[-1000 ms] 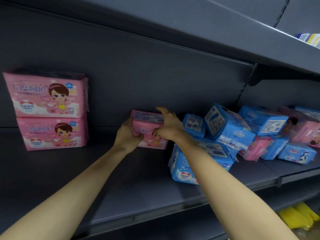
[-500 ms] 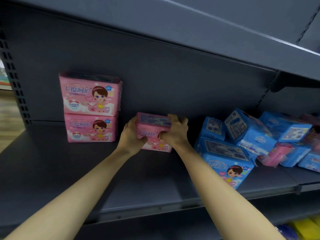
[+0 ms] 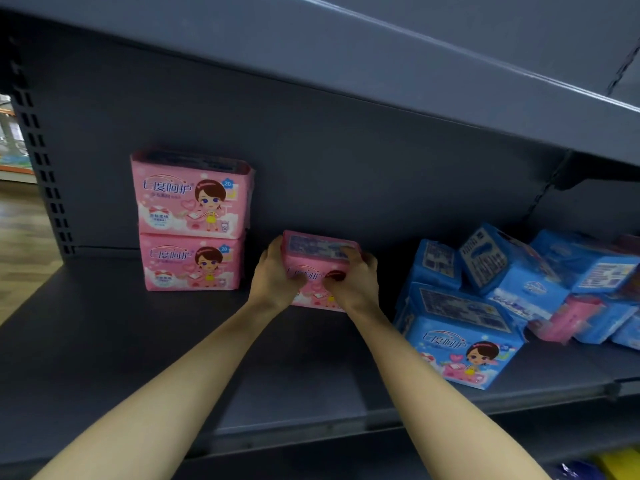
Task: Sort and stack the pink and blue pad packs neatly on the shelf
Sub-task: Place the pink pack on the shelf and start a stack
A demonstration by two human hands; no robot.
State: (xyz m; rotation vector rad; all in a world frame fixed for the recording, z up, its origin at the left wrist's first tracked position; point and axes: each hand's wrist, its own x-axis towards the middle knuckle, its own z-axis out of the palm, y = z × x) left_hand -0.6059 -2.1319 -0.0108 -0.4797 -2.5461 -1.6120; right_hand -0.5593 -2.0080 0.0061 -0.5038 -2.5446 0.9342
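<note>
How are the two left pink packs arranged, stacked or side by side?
Stacked: the upper pink pack sits upright atop the lower pink pack, fronts facing out.

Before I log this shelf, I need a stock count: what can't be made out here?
Head view only.
- Held pink pack: front print covered by left hand and right hand.
- Blue packs at right: overlapping, cut by the frame edge; count unclear.
- Buried pink pack: blurred, under blue ones.
- Yellow things below the shelf: cut by the corner.

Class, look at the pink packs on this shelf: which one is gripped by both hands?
The pink pack just right of the pink stack. The left hand and right hand grip its ends, while the two stacked packs stand untouched.
</note>
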